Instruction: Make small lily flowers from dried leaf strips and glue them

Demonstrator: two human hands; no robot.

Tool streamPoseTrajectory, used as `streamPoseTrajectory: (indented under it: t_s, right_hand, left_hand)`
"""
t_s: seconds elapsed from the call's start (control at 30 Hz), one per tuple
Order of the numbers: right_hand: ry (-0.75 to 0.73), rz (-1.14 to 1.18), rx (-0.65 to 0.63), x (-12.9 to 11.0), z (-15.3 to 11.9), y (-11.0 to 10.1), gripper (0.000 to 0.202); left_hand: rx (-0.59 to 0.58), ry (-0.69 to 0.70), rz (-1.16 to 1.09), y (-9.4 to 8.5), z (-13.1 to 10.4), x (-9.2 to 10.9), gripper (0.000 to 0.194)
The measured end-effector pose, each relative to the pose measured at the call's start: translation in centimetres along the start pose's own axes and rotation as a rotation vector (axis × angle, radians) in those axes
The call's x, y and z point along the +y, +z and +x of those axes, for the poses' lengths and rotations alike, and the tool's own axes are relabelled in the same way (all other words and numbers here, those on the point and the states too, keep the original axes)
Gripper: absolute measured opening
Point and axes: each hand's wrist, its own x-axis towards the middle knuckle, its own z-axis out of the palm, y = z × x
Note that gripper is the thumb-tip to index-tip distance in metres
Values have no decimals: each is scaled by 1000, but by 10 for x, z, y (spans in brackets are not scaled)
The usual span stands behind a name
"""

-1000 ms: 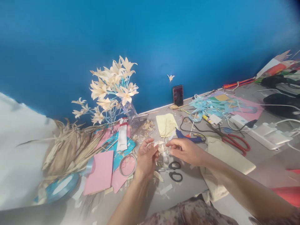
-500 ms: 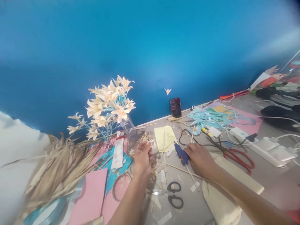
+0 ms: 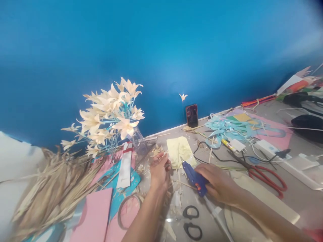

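Observation:
My right hand is wrapped round a blue glue gun, whose tip points toward a pale yellow sheet on the grey table. My left hand is beside the sheet's left edge, fingers curled in a pinch; what they hold is too small to make out. Pale shavings and petal scraps lie just behind it. Black-handled scissors rest nearer the front. Cream flowers on blue stems stand at the left, and one small flower is upright near the wall.
A phone leans against the blue wall. Right of my hands are red-handled scissors, blue ribbons, cords and a white power strip. Dried husks, pink foam and a tape roll lie left.
The glue gun has been lifted in my right hand and moved left toward my left hand, its cable trailing. The view has shifted slightly.

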Motion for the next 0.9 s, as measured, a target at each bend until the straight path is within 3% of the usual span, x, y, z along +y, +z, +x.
streamPoseTrajectory:
  t_s: [0.27,0.9]
  right_hand:
    - [-116,67,-2,-12,12,1,42]
    - [-61,21,-16,-8,7,6,35]
  left_hand:
    - [-40,-53,-35,-2,-3,3,49]
    - [-57,-69,-31,-3,-6,6,48]
